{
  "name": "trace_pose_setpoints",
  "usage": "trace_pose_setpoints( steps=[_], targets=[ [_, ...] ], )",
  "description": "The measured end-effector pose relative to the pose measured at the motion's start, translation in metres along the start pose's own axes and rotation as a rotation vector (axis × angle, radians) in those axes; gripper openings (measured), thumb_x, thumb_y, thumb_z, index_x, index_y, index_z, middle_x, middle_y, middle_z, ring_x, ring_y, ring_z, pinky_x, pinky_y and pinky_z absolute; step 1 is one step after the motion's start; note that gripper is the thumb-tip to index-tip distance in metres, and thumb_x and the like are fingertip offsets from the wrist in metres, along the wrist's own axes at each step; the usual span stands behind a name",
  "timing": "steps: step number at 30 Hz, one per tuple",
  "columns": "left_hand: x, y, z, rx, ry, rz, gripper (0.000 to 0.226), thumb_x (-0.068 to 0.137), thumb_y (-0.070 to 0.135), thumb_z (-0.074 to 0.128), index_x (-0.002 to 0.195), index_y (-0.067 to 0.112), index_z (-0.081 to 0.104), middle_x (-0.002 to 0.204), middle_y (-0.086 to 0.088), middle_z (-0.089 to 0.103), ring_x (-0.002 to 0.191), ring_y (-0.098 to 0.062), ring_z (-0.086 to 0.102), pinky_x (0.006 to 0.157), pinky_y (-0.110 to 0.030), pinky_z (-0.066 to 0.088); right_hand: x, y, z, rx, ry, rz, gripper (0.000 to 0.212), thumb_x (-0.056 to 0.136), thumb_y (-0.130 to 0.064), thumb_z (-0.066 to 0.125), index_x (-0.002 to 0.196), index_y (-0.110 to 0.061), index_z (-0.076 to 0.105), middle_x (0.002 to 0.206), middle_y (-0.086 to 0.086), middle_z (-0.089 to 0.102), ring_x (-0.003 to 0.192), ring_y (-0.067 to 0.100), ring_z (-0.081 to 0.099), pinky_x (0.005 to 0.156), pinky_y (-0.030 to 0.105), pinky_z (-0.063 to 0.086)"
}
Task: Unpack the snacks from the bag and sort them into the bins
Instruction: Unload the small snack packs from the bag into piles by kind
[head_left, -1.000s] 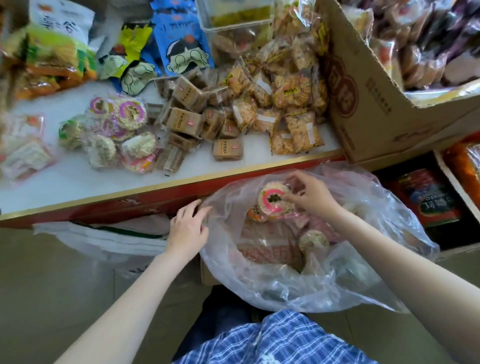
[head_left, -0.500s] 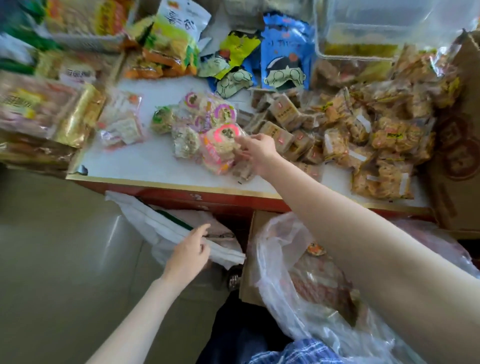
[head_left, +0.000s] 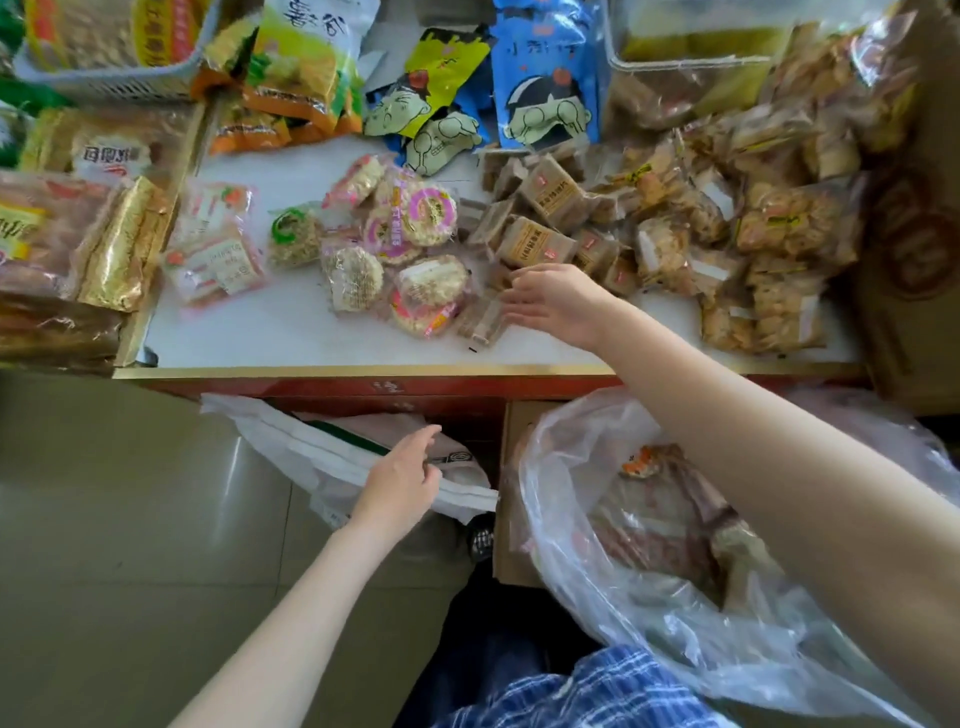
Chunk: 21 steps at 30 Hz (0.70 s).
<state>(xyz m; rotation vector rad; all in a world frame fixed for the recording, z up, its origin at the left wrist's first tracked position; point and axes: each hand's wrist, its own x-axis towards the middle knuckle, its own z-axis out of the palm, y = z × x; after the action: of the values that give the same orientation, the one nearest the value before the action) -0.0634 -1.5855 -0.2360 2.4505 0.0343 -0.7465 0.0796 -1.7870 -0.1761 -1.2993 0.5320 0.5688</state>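
right hand (head_left: 556, 301): empty, fingers loose over the table (head_left: 291, 338) beside the round rice-cracker packs (head_left: 410, 260) | left hand (head_left: 400, 478): empty, fingers spread, off the plastic bag (head_left: 649, 597) | step: I'd reach back into the bag mouth for one pack, left hand holding the rim | orientation: packs round, lying flat, no long axis

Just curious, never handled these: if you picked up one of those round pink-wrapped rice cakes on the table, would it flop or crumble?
The round pink-wrapped rice cake looks puffed, so probably light and stiff. Its glossy film may be slippery. Squeezed hard, it could crack.
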Motion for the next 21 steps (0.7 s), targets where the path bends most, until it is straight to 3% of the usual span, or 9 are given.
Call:
trace_pose_setpoints(
  steps=[4,9,11,13,15,17,21],
  targets=[
    [0.003,0.028,0.017,-0.002,0.005,0.099,0.050,0.095,0.009,0.045,0.143,0.021,0.036,0.142,0.002,0.042,0.125,-0.015,0.044,0.101,-0.025,0.034,-0.047,0.019,-0.077,-0.038,-0.013,-0.029,0.019,0.095,-0.002,0.046,0.113,-0.003,0.052,0.107,0.020,0.062,0.094,0.030,0.063,0.089,0.036,0.053],
    [0.010,0.062,0.054,0.112,-0.099,0.286,0.048,0.092,0.017,0.051,0.138,0.031,0.043,0.152,0.000,0.026,0.140,-0.023,0.018,0.112,-0.037,0.021,-0.125,0.083,-0.168,-0.207,0.109,0.057,0.017,0.093,-0.005,0.052,0.108,-0.009,0.059,0.101,0.014,0.067,0.091,0.025,0.063,0.088,0.036,0.051],
    [0.010,0.072,0.067,0.217,-0.184,0.307,0.049,0.093,0.022,0.050,0.138,0.038,0.040,0.156,0.003,0.014,0.143,-0.022,0.007,0.114,-0.042,0.018,-0.139,0.129,-0.198,-0.513,0.179,0.111,0.021,0.092,-0.008,0.056,0.113,-0.010,0.060,0.110,0.013,0.064,0.100,0.026,0.059,0.088,0.032,0.047],
    [0.011,0.079,0.078,0.319,-0.252,0.296,0.052,0.094,0.024,0.048,0.141,0.040,0.033,0.158,0.005,0.002,0.144,-0.023,-0.003,0.114,-0.045,0.015,-0.143,0.173,-0.226,-0.981,0.244,0.161,0.041,0.091,-0.017,0.059,0.130,-0.006,0.051,0.127,0.012,0.056,0.114,0.029,0.053,0.094,0.030,0.037],
    [0.012,0.086,0.084,0.364,-0.289,0.263,0.056,0.094,0.024,0.048,0.143,0.040,0.027,0.158,0.004,-0.004,0.144,-0.026,-0.007,0.115,-0.046,0.015,-0.144,0.207,-0.249,-1.222,0.243,0.238,0.071,0.089,-0.025,0.061,0.147,-0.012,0.024,0.149,0.016,0.031,0.132,0.034,0.038,0.104,0.034,0.031],
    [0.012,0.092,0.086,0.364,-0.303,0.230,0.057,0.094,0.023,0.048,0.144,0.039,0.026,0.158,0.005,-0.007,0.144,-0.026,-0.007,0.114,-0.046,0.018,-0.141,0.234,-0.261,-1.220,0.190,0.302,0.089,0.085,-0.024,0.065,0.151,-0.022,0.006,0.156,0.018,0.005,0.141,0.038,0.021,0.110,0.040,0.029],
    [0.011,0.100,0.090,0.370,-0.291,0.209,0.060,0.094,0.020,0.049,0.147,0.034,0.024,0.158,0.002,-0.005,0.144,-0.029,0.001,0.113,-0.041,0.021,-0.131,0.252,-0.258,-1.172,0.221,0.283,0.088,0.083,-0.015,0.068,0.149,-0.034,0.013,0.153,0.025,-0.009,0.136,0.049,0.021,0.106,0.044,0.034]
  ],
)
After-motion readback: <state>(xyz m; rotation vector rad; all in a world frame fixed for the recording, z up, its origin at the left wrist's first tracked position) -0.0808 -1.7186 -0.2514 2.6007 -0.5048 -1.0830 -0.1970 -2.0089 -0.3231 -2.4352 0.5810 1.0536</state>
